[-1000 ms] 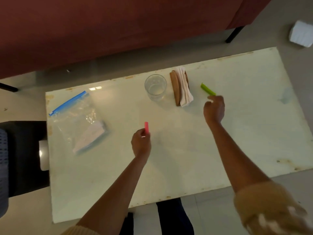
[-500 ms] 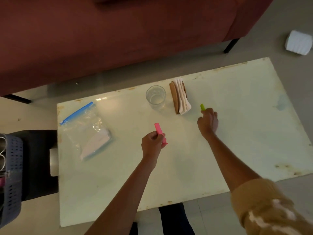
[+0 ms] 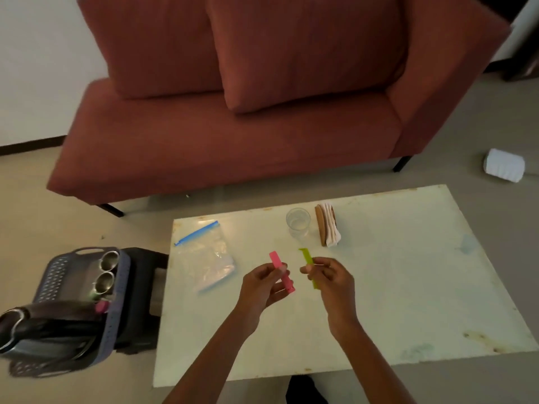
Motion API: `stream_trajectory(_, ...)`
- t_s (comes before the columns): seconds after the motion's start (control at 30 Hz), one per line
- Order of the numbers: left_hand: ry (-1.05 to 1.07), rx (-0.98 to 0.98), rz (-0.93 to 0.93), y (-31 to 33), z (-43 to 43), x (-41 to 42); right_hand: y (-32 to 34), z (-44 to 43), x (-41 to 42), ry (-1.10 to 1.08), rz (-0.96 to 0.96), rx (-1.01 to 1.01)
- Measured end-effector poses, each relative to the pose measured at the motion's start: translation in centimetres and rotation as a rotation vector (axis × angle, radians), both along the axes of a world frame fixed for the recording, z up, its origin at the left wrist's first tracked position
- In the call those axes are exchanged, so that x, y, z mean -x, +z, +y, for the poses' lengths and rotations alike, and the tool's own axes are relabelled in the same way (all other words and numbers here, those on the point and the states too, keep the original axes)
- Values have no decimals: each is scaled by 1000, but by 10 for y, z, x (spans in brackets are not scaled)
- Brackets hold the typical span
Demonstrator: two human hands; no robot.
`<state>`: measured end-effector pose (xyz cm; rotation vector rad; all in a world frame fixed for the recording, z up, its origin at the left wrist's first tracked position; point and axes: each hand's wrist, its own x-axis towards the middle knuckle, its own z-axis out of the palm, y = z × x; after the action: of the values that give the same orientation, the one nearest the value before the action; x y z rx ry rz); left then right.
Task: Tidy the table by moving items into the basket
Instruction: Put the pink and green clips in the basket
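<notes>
My left hand [image 3: 262, 284] grips a pink clip stick [image 3: 277, 262] and holds it upright above the white table [image 3: 408, 287]. My right hand [image 3: 329, 275] grips a green clip stick [image 3: 306, 258] just to the right of the pink one; the two sticks do not touch. The grey perforated basket [image 3: 58, 275] stands on a dark stool to the left of the table, with two steel cups [image 3: 106, 271] and dark items inside. On the table lie a zip bag [image 3: 207, 255] with a blue seal, an empty glass [image 3: 298, 222] and a holder of napkins [image 3: 328, 228].
A red sofa [image 3: 233, 126] stands behind the table. A white roll [image 3: 504, 165] lies on the floor at the right. The dark stool [image 3: 140, 298] touches the table's left edge.
My right hand has lifted the green stick off the table and both hands have drawn together. The camera has tilted up, bringing the sofa and basket into view.
</notes>
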<state>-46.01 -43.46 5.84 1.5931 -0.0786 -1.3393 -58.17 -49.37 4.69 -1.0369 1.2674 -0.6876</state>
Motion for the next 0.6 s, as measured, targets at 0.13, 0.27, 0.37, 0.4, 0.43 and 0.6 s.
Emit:
stream_trajectory(0.13, -70, 20, -6, 44, 47, -6, 45, 47, -9, 123, -56, -95)
stream_trajectory(0.27, -12, 67, 28, 75, 94, -16, 74, 86, -26, 131, -64, -166)
stream_trajectory(0.37, 26, 101, 17, 90, 129, -22, 92, 116, -42, 173, -75, -182)
stream_trajectory(0.4, 49, 113, 17, 93, 138, -23, 96, 124, -47, 195, -89, -181)
stream_trajectory(0.43, 76, 123, 19, 96, 149, -26, 101, 134, -52, 228, -93, -165)
stream_trajectory(0.6, 162, 147, 71, 106, 208, -44, 106, 186, -75, 365, 12, 67)
